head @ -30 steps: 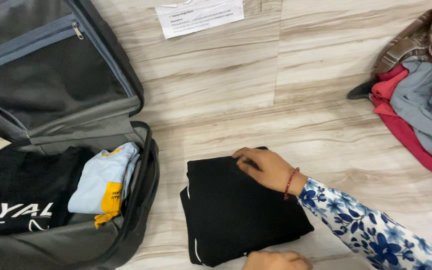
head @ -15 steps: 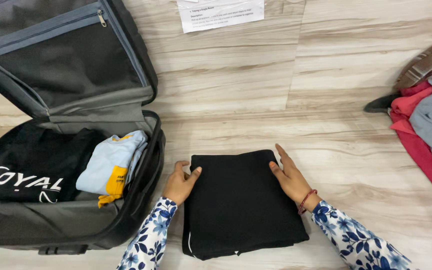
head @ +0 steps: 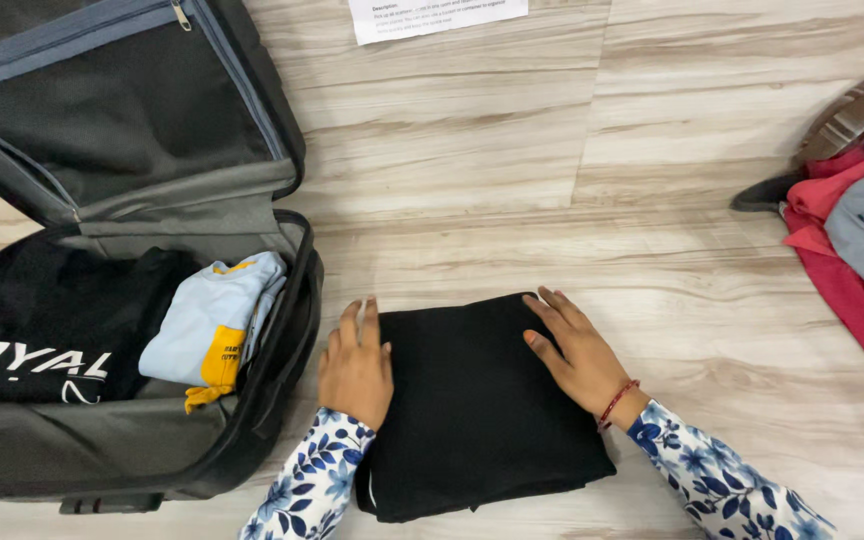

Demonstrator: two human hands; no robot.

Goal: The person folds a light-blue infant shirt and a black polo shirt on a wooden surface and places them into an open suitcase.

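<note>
1 open suitcase (head: 102, 200) left w/ 2 garments inside; 1 folded black garment (head: 472, 400); 2 hands; 1 paper sheet (head: 437, 15) far; 1 clothes pile (head: 852, 210) right.

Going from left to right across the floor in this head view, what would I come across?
Open grey fabric suitcase holding a folded light-blue and yellow garment → left hand → folded black garment → right hand → heap of red, grey and brown clothes.
</note>
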